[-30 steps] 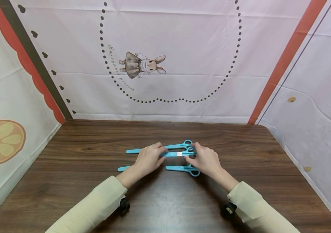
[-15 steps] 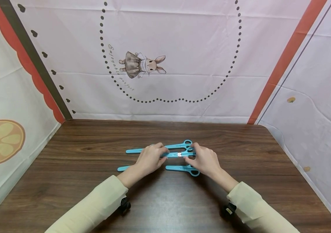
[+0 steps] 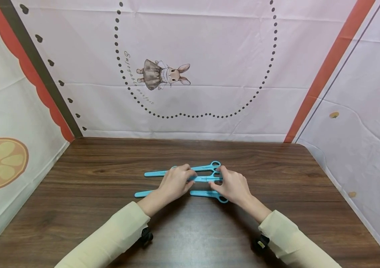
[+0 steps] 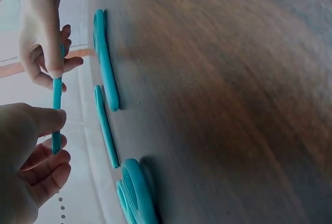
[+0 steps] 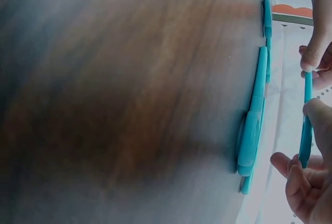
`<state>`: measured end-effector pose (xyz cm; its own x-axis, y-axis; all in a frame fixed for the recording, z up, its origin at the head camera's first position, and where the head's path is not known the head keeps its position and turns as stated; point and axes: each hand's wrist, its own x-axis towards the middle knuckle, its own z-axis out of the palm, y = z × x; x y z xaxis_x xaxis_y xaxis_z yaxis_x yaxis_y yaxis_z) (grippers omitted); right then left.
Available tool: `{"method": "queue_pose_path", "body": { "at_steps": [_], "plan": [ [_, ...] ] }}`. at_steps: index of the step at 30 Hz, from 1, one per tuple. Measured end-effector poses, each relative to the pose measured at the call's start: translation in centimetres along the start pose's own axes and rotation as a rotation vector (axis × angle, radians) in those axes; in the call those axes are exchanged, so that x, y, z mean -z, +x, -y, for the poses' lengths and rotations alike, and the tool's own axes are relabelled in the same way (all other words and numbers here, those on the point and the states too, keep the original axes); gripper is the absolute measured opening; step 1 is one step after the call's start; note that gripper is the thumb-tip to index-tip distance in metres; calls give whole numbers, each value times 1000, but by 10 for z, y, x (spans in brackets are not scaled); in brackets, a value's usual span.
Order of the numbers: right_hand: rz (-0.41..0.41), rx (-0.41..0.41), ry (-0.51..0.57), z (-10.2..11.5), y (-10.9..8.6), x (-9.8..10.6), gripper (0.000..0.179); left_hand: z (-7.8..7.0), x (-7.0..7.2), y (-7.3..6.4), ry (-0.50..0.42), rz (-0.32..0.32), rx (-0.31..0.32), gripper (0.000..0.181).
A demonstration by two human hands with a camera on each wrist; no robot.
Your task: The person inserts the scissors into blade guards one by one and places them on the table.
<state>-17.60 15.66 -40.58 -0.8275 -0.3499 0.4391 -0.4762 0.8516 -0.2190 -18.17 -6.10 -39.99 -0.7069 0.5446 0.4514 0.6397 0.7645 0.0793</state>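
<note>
A pair of light-blue scissors (image 3: 201,179) is held level above the table between both hands. My left hand (image 3: 176,181) pinches the blue blade cover (image 4: 56,97) between thumb and fingers. With thumb and fingers, my right hand (image 3: 234,185) grips the handle end, covering part of the finger loops. No bare metal shows between cover and handles. More covered blue scissors lie on the table: one pair (image 3: 206,193) in front of the right hand, another (image 3: 143,194) partly hidden by the left forearm, and others (image 3: 154,174) behind the hands.
The brown wooden table (image 3: 190,230) carries the scissors near its middle. Behind it hangs a printed cloth (image 3: 223,56) with a rabbit figure, and more cloth stands at both sides. Black straps with small devices (image 3: 145,236) sit at the wrists.
The silver blade gap between cover and handles has closed up. My left hand has moved slightly right and my right hand slightly left. The scissors on the table have not moved.
</note>
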Motion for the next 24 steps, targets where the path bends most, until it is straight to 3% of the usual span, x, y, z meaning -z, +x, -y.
{"method": "queue_pose_path", "body": {
  "at_steps": [15, 24],
  "plan": [
    [47, -2, -35, -7, 1, 8, 48, -2, 3, 6, -60, 45, 22, 18],
    [158, 37, -33, -20, 0, 22, 56, -5, 2, 15, -82, 100, 27, 17]
  ]
}}
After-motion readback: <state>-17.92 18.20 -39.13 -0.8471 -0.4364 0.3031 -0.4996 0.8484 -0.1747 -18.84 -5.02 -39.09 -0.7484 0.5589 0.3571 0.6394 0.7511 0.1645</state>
